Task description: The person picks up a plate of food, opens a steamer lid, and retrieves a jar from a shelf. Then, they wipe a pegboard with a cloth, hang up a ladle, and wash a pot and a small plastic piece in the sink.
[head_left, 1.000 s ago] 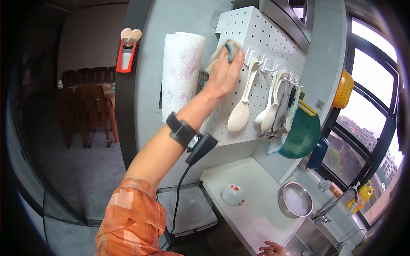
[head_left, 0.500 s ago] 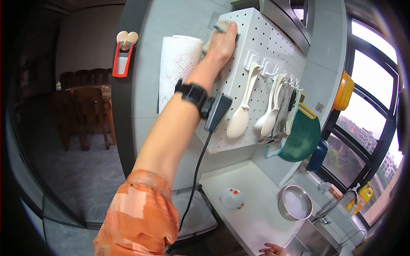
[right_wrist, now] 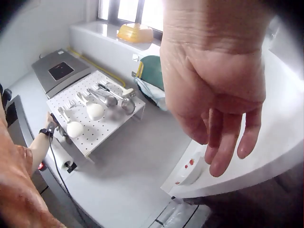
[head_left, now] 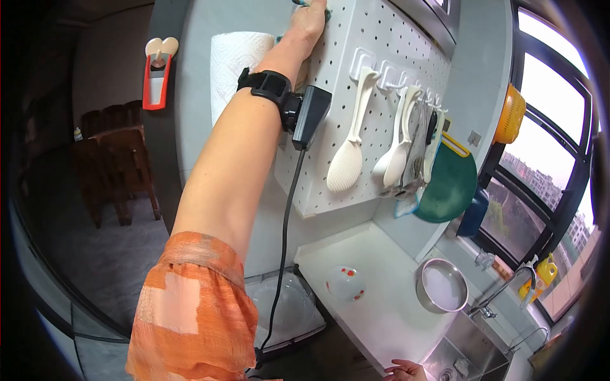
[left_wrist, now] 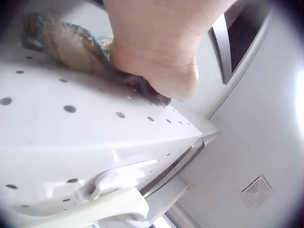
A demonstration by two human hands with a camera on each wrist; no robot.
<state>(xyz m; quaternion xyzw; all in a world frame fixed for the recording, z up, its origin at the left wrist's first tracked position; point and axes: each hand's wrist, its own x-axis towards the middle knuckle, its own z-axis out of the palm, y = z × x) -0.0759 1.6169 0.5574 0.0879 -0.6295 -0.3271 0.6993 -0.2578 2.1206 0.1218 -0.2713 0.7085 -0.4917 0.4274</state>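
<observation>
At the top of the head view my left hand (head_left: 307, 24) is high against the narrow side of the white perforated rack (head_left: 318, 165), a cloth bunched in its grip. In the left wrist view the patterned cloth (left_wrist: 71, 47) lies on the perforated panel (left_wrist: 42, 118), partly under my left hand (left_wrist: 156, 52), whose fingertips are hidden. My right hand (head_left: 405, 371) is low, by the counter's front edge; in the right wrist view this hand (right_wrist: 213, 90) hangs with loosely bent fingers and holds nothing.
A paper towel roll (head_left: 238, 63) is beside the rack. White spoons (head_left: 346, 166) and other utensils hang from its front. Below are a glass dish (head_left: 346, 284) and a metal bowl (head_left: 443, 286) on the counter (head_left: 387, 317), next to the sink (head_left: 473, 343).
My left hand has moved up along the rack's side with the cloth, reaching the top edge of the head view. My right hand has barely moved. The head view has shifted slightly.
</observation>
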